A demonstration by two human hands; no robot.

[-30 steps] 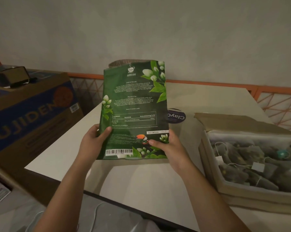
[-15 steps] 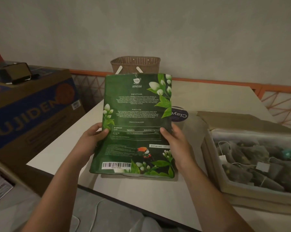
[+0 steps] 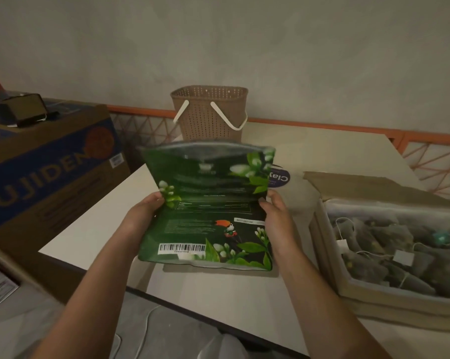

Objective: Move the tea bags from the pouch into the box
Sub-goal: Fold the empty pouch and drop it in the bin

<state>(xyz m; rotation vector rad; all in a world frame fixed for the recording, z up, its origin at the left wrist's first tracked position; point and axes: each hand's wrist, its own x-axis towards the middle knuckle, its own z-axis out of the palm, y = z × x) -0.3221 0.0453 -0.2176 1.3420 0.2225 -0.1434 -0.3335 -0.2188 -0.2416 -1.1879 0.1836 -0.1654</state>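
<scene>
The green printed foil pouch (image 3: 208, 203) looks glossy; the brown cardboard box (image 3: 330, 268) matt; the beige perforated plastic basket (image 3: 208, 120) matt.

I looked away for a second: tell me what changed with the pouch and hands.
The pouch came down from upright in the air to the table, tipped back, its mouth now gaping. Both hands slid up from its bottom corners to its sides: left hand, right hand. The box of tea bags stayed put.

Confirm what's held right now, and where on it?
The pouch, by both side edges about mid-height: left hand on its left edge, right hand on its right.
</scene>
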